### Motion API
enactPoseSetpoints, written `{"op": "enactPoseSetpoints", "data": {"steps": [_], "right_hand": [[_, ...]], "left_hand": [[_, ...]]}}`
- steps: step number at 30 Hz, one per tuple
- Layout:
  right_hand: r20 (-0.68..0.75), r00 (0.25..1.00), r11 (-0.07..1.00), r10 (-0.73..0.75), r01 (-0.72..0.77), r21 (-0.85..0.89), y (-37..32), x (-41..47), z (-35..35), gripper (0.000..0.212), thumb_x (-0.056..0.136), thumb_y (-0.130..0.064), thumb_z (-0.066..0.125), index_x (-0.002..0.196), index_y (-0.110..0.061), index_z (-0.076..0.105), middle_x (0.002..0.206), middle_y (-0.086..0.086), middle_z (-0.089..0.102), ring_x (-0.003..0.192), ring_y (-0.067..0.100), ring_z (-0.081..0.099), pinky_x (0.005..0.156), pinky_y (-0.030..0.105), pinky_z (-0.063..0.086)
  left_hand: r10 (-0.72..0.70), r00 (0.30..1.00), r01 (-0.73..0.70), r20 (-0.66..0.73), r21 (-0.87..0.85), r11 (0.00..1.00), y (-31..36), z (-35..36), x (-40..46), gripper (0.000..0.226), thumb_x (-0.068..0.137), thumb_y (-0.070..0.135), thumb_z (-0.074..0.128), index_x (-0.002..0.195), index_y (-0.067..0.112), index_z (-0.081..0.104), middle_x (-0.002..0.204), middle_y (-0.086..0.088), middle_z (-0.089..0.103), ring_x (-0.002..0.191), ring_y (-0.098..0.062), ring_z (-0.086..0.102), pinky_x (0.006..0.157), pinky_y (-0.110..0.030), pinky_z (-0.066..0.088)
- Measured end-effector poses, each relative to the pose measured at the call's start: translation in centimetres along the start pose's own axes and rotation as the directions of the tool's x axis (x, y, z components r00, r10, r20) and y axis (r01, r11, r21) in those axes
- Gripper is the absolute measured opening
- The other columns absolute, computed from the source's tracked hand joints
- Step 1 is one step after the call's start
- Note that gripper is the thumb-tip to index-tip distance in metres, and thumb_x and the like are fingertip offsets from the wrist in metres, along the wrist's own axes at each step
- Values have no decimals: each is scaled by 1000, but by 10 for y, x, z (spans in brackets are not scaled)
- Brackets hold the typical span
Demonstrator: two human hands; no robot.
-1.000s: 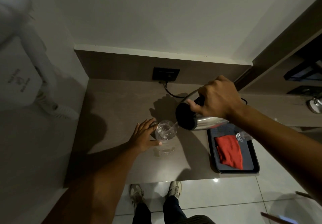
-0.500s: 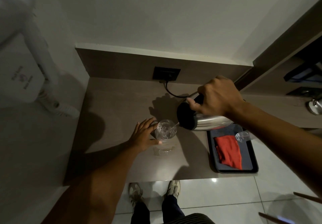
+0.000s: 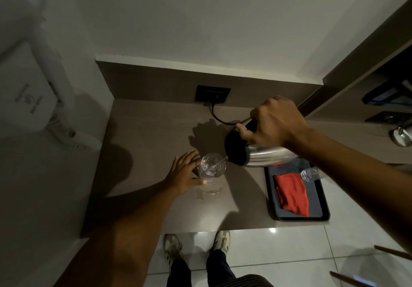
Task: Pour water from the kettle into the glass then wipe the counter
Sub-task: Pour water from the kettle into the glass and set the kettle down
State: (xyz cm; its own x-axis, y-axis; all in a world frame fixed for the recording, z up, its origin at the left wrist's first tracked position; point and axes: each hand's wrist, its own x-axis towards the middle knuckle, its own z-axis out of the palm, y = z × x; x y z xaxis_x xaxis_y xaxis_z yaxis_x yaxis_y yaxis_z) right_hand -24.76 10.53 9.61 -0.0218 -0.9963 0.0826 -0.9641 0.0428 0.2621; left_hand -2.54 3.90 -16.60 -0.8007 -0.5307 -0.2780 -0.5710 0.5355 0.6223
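A clear glass (image 3: pixel 213 168) stands on the brown counter (image 3: pixel 145 144). My left hand (image 3: pixel 186 174) wraps around its left side and steadies it. My right hand (image 3: pixel 275 121) grips the black handle of a steel kettle (image 3: pixel 260 156), which is tipped almost flat with its black top toward the glass. A thin stream of water runs from the spout into the glass. A small puddle (image 3: pixel 208 194) lies on the counter just in front of the glass. A red cloth (image 3: pixel 291 194) lies folded on a dark tray (image 3: pixel 324 210) to the right.
A second clear glass (image 3: pixel 310 174) lies on the tray beside the cloth. A black wall socket (image 3: pixel 213 93) with a cable sits on the back panel. A white wall-mounted hair dryer (image 3: pixel 33 81) hangs at left. My shoes (image 3: pixel 172 246) show on the tiled floor below the counter's edge.
The kettle stays tipped over the glass and the stream keeps running. Both hands hold about the same places; the view has shifted slightly.
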Motion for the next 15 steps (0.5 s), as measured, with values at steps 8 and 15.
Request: {"op": "enactPoseSetpoints", "data": {"steps": [8, 15], "right_hand": [[17, 1000, 1000, 6, -6, 5, 0, -1, 7, 64, 85, -65, 33, 45, -17, 44, 39, -5, 28, 36, 20, 33, 64, 29, 30], [13, 1000, 999, 15, -16, 47, -2, -4, 12, 61, 86, -63, 37, 47, -17, 43, 40, -5, 28, 36, 17, 31, 69, 33, 43]], "left_hand": [[-1, 1000, 1, -7, 4, 1000, -2, 1, 1, 94, 74, 62, 69, 151, 25, 28, 164, 4, 9, 151, -17, 2, 121, -48, -4], [4, 1000, -4, -3, -22, 1000, -2, 1, 2, 94, 73, 60, 71, 150, 25, 30, 164, 3, 10, 151, -20, 2, 121, -50, -2]]}}
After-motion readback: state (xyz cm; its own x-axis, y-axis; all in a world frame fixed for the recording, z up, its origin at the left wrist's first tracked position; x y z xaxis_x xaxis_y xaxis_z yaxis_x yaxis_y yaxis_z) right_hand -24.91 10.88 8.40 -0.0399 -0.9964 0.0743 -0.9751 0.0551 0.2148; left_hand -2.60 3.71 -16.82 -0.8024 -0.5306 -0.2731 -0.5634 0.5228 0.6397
